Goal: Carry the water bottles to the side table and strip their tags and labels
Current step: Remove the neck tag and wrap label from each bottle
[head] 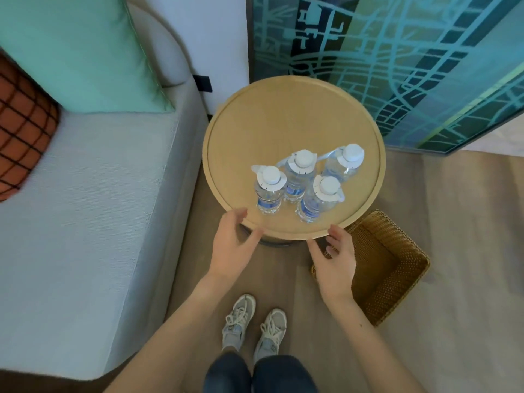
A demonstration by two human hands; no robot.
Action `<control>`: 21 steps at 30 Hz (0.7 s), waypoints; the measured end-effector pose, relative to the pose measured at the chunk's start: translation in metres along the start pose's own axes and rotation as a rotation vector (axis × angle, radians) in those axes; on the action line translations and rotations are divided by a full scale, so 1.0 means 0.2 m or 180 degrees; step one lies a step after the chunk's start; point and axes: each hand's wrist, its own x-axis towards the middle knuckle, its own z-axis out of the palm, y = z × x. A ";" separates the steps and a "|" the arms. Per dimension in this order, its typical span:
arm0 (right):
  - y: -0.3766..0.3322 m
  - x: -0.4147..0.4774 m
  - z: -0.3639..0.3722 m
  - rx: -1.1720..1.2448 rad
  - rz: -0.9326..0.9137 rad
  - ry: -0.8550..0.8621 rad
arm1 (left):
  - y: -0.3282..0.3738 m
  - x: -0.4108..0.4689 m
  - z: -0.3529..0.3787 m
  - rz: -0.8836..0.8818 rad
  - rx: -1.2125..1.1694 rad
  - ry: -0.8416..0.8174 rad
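Note:
Several clear water bottles stand upright on the round wooden side table (283, 120), grouped near its front edge. Each has a white cap, a white paper tag round its neck and a blue label. The front-left bottle (268, 191) and the front-right bottle (317, 201) are nearest me; two more (300, 174) (344, 163) stand behind them. My left hand (234, 248) hovers just off the table's front-left edge, fingers relaxed and holding nothing. My right hand (336, 258) hangs below the front-right edge, also relaxed and holding nothing.
A woven wicker basket (394, 268) sits on the wood floor right of the table. A grey sofa (85, 211) with a green cushion (76, 52) and an orange checked cushion (22, 126) fills the left. A large teal framed picture (397, 58) leans behind the table.

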 end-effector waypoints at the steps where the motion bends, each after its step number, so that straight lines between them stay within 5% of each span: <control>1: -0.08 -0.06 -0.03 -0.0009 -0.0142 -0.0053 | 0.06 -0.07 -0.06 0.0052 0.0016 0.0011; 10: -0.73 -0.32 -0.21 0.0031 -0.0884 -0.0356 | 0.57 -0.35 -0.59 0.0435 -0.0208 -0.0005; 21: -0.95 -0.39 0.19 0.0338 -0.0368 0.0826 | 0.55 0.18 -0.99 0.0984 -0.0231 -0.0807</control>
